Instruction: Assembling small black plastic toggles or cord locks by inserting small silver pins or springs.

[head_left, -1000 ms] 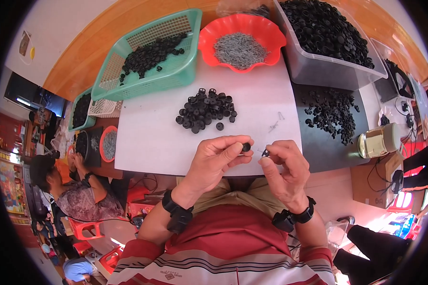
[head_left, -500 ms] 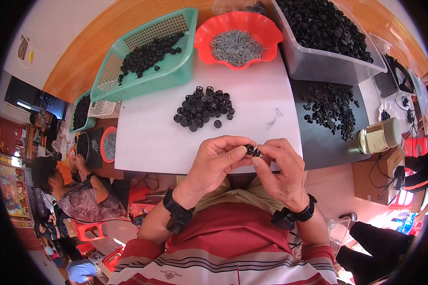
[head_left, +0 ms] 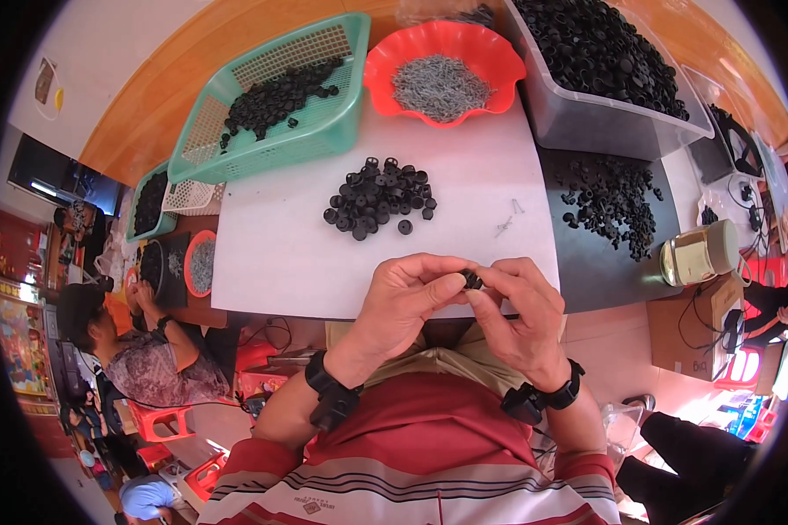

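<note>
Pinching is shared by both hands, a little right of and below the centre of the frame. A small black part (head_left: 471, 279) is held there, over the near edge of the white sheet (head_left: 280, 262). It is gripped from its left side by the thumb and fingertips of the left hand (head_left: 404, 296); from its right side, thumb and forefinger of the right hand (head_left: 527, 308) are closed on it.

Technique (judgement): the step appears to be a fitting or turning of small pieces by feel. The left pinch is best held steady as the support, with fine adjustment made by the right. Pressure should be applied squarely, along one line, as a tilted piece could jam or spring out. Work is best done over the sheet, so that a dropped piece is caught.

Not resolved: the part is mostly covered by fingertips; whether one piece or two is held cannot be told, nor whether a nail is inside. Fine features of the black cap pile (head_left: 378, 199), centre of frame, are too small to read. The clear bin (head_left: 604, 131), upper right, is cut off by the frame's edge.
</note>
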Demonstrator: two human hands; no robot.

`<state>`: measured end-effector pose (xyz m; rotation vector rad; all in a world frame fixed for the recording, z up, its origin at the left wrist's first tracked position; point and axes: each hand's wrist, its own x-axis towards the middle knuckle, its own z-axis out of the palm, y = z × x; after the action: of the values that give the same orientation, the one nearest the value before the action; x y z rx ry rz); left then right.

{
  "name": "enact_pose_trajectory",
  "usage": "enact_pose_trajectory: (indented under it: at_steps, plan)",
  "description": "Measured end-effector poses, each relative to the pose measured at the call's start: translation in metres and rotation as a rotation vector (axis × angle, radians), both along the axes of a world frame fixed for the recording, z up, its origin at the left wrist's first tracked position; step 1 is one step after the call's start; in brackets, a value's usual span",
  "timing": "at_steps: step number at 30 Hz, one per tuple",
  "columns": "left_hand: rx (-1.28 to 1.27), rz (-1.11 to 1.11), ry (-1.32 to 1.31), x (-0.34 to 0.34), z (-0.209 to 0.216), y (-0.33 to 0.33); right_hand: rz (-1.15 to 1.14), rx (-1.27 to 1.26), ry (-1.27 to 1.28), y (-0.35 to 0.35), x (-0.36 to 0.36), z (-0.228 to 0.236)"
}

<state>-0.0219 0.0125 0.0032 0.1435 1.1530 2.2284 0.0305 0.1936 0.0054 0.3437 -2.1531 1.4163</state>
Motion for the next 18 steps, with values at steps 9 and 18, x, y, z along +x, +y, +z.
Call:
enact_pose_trajectory:
  at_steps: [9,18]
  plan:
    - [-0.014,0.040,-0.011,0.0059,-0.0011,0.0036,-0.021,0.013,0.069,0.0001,0.0007,-0.0072]
    - [0.015,0.054,-0.008,0.0090,-0.0059,0.0050,-0.016,0.081,0.089,0.0013,0.0031,-0.0083]
